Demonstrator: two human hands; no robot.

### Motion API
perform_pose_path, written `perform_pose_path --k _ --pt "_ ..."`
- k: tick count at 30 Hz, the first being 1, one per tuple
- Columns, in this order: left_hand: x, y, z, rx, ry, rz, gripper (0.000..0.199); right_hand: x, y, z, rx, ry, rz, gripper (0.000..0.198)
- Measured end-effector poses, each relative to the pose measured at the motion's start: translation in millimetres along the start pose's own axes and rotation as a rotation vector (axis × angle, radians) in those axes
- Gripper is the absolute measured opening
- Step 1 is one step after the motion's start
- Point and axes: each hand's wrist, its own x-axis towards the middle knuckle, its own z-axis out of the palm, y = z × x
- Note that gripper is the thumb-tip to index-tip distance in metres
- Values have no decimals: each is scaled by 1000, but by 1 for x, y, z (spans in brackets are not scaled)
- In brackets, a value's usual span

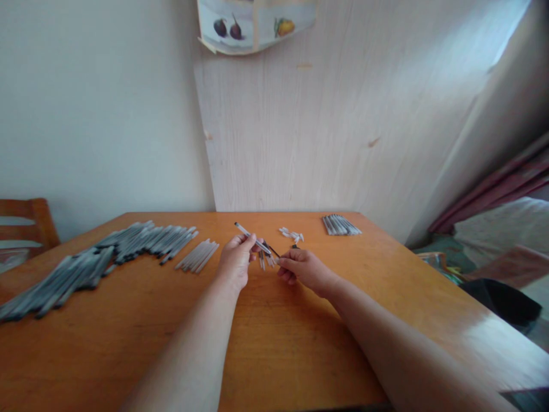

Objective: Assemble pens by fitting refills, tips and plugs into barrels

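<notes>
Above the middle of the table, my left hand [238,257] is closed around a clear pen barrel [243,229] with a dark far end, tilted down to the right. A thin dark pen refill [273,252] is pinched between the thumb and fingers of my right hand [306,268]. It points toward the lower end of the barrel; whether its tip is inside I cannot tell. Behind and below the hands lie several small clear and dark pen parts [266,261], partly covered. Small white pieces [291,234] are scattered just beyond my right hand.
A long heap of pens with dark ends [146,240] covers the left side of the wooden table [274,343]. Beside it lies a row of pale tubes [198,256]. At the back right is a neat row of pens [341,225]. A black bin [501,300] stands off the right edge.
</notes>
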Motion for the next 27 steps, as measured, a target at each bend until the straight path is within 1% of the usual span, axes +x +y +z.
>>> perform_pose_path --k 6,13,22,27 --pt "-2 -2 2 20 -9 4 31 1 2 3 58 5 -2 19" --pt "-3 -4 3 41 -22 -1 28 0 -2 4 73 23 5 19" --pt "-6 -8 7 77 -59 3 29 3 4 5 112 30 -18 19" --pt "-6 -9 7 73 -66 0 28 1 1 4 147 19 -40 14"
